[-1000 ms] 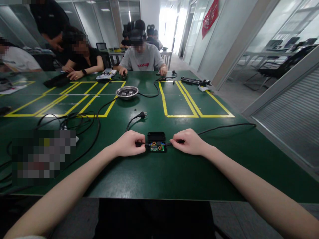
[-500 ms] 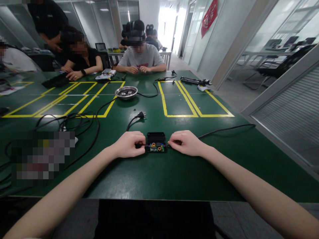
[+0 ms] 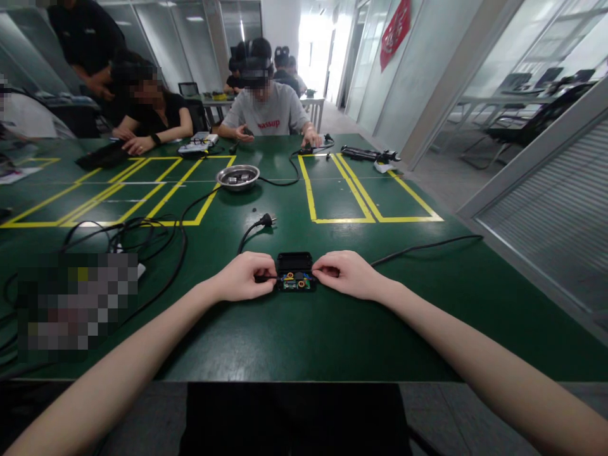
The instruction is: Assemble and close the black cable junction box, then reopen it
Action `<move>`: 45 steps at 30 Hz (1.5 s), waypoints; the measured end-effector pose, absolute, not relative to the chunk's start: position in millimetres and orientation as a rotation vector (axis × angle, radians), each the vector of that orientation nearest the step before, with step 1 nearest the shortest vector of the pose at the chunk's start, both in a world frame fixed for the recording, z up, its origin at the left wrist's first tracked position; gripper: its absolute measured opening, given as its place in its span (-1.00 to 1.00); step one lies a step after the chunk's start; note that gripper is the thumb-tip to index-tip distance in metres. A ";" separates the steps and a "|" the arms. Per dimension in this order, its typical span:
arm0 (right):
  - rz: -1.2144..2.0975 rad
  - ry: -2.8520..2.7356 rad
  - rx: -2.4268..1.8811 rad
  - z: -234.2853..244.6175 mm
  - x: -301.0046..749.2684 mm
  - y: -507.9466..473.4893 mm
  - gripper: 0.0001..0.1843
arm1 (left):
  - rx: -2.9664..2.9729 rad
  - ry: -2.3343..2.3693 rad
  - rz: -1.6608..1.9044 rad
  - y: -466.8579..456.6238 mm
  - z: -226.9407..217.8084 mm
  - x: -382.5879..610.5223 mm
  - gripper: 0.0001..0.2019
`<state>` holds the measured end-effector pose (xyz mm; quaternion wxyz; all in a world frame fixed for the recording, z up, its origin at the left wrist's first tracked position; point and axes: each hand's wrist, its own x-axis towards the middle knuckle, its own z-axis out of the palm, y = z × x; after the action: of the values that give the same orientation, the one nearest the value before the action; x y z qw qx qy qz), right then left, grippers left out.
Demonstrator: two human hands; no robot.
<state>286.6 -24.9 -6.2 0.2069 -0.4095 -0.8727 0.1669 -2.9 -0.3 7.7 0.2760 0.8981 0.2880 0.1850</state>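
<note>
A small black plastic case [image 3: 294,261] lies open on the table in front of me, its lid folded back on the far side. Inside its near half sits a circuit board [image 3: 296,281] with copper-coloured ring coils and coloured wires. At the case's left end, my left hand [image 3: 247,277] is closed around a black power cord [image 3: 265,278]. My right hand [image 3: 346,273] pinches at the opposite end, fingertips against the case edge; the black cable [image 3: 422,246] there is mostly hidden by the fingers. Beyond my left hand rests a two-pin plug [image 3: 267,220] on a short bent cord.
A metal bowl [image 3: 238,178] holding small metal parts stands farther back. Coiled black cables [image 3: 142,231] lie to the left, near a blurred-out item [image 3: 78,304]. Yellow tape [image 3: 342,220] marks the green table. A black folded tripod-like object [image 3: 368,154] lies far right. Co-workers sit opposite.
My right fingertips have come slightly closer to the case's right end. My left hand keeps its hold. Across the table, a co-worker's hands have moved apart, one reaching to a black cord.
</note>
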 end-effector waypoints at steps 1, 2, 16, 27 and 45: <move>0.472 -2.428 -1.139 -5.8 286.3 -25.3 -0.86 | 2.403 0.778 0.489 0.0 8.3 -2.9 -0.89; 0.479 -2.421 -1.132 -5.6 286.0 -25.7 -0.87 | 2.392 0.788 0.486 0.0 9.0 -2.7 -0.89; 0.624 -2.408 -1.090 -5.5 287.8 -25.1 -0.81 | 2.448 0.771 0.531 1.2 6.6 -2.3 -0.81; 1.184 -2.064 -1.295 4.5 280.3 -26.1 -0.77 | 2.080 0.985 0.387 1.0 11.5 2.9 -0.68; 0.567 -1.991 -1.333 -15.2 282.2 -17.6 -0.73 | 2.065 1.259 0.669 -3.0 6.4 12.9 -0.66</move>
<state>282.2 -17.6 -15.2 0.3331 -0.5106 -0.7624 0.2171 12.9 -3.0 6.4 0.3108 0.7821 0.4769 0.2534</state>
